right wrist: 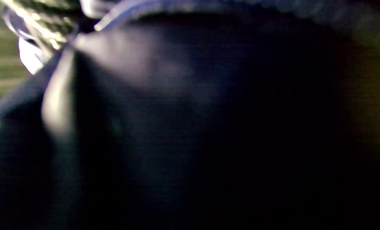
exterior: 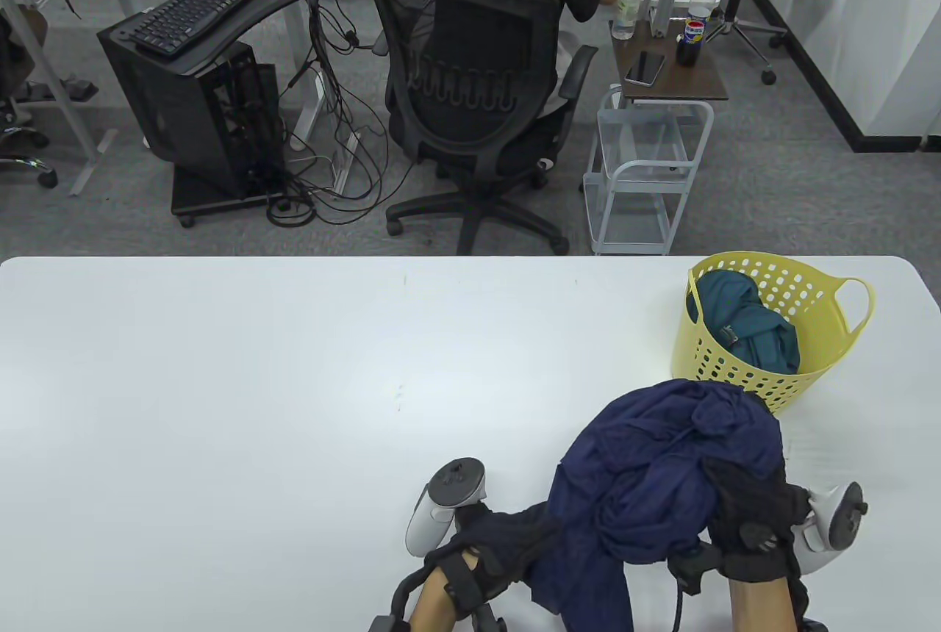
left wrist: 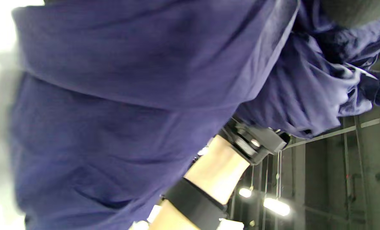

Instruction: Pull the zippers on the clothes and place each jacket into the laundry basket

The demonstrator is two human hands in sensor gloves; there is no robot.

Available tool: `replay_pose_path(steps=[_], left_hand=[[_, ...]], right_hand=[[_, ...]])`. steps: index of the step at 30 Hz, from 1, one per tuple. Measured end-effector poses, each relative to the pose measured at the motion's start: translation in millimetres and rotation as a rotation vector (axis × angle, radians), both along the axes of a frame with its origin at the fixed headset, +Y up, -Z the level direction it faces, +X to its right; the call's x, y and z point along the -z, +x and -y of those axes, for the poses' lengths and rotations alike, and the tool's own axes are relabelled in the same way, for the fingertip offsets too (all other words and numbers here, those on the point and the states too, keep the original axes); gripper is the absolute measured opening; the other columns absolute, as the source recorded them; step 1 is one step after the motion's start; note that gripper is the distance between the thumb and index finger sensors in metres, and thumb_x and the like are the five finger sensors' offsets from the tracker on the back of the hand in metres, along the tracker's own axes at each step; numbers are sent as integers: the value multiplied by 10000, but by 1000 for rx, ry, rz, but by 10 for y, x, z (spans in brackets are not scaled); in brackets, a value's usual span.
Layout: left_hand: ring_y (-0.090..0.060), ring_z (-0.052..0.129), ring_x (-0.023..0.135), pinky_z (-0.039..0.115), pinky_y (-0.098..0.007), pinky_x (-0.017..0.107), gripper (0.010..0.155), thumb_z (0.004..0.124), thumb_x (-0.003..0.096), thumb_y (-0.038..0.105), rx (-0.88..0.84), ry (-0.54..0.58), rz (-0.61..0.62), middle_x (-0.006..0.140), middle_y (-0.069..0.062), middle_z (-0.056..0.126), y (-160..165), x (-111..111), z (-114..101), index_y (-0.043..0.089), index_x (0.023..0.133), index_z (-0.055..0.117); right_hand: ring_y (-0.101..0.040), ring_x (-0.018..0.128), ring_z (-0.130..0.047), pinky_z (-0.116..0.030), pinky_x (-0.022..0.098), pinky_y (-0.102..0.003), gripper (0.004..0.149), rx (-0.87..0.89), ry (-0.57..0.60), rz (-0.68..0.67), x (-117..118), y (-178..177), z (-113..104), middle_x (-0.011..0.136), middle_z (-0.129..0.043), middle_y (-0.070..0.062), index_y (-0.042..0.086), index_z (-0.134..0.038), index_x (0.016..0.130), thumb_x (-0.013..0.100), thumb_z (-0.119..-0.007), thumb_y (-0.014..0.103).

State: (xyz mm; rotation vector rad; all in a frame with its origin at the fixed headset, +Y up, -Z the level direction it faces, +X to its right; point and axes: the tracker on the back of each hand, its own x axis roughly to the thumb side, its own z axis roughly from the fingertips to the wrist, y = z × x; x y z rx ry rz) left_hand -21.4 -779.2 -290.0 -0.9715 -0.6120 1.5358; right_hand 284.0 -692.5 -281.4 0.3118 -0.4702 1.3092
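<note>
navy jacket [exterior: 662, 474] bunched in a loose heap near the desk's [exterior: 220, 367] front edge, toward the right corner, its far fold just short of the yellow laundry basket [exterior: 742, 360]. soft, light, floppy cloth; likely to sag and trail a sleeve if lifted from one spot, so gather it from both sides under the bulk. right hand [exterior: 750, 522] has fingers curled into the right side of the heap. left hand [exterior: 492, 544] is tucked into the lower left folds; whether it grips, cannot tell. basket sits at the desk's back right corner with a teal jacket [exterior: 750, 331] already inside.
</note>
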Motion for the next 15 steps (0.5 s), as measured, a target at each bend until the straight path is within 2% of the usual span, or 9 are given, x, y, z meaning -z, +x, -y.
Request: replay_pose_path(steps=[3, 5, 7, 9, 12, 15], left_hand=[[-352, 1001, 717, 845, -526, 490, 886, 570, 422, 761, -66, -169, -26, 997, -144, 802, 42, -85, 44, 234, 1099, 348], [-347, 983, 741, 854, -505, 496, 907, 538, 429, 764, -142, -253, -40, 1033, -173, 722, 47, -121, 38, 221, 1093, 243], [-360, 957, 769, 857, -496, 506, 930, 534, 424, 768, -207, -351, -106, 1044, -228, 647, 24, -147, 39, 214, 1081, 178], [-344, 937, 801, 854, -476, 539, 948, 514, 414, 781, -196, -386, -153, 1051, -240, 594, -38, -140, 74, 216, 1059, 111], [-329, 909, 832, 850, -448, 573, 954, 489, 401, 796, -230, -453, -260, 1069, -232, 532, -189, -112, 98, 236, 1042, 57], [-358, 875, 847, 854, -451, 576, 944, 476, 401, 798, -275, -490, -388, 1075, -249, 482, -408, -83, 77, 253, 1042, 49]], right_hand=[[-312, 979, -763, -682, 727, -514, 749, -123, 24, 111, -28, -96, -32, 1089, -679, 123, 417, -524, 1040, 440, -972, 415], [-322, 997, -729, -656, 735, -517, 752, -252, 44, 127, -29, -215, -40, 1099, -658, 128, 434, -517, 1033, 427, -961, 412], [-350, 1006, -678, -618, 735, -532, 760, -392, 59, 97, -18, -404, -39, 1118, -620, 117, 451, -492, 1031, 414, -936, 427], [-395, 1021, -596, -580, 727, -571, 775, -487, 27, 14, -2, -581, -32, 1152, -549, 72, 473, -462, 1039, 407, -911, 460], [-428, 1061, -411, -454, 749, -630, 801, -650, -56, -233, 13, -854, 11, 1211, -380, 17, 487, -423, 1068, 433, -912, 476], [-451, 1103, -265, -321, 767, -665, 871, -837, -144, -464, -1, -1038, 76, 1248, -198, 52, 469, -312, 1104, 481, -922, 494]])
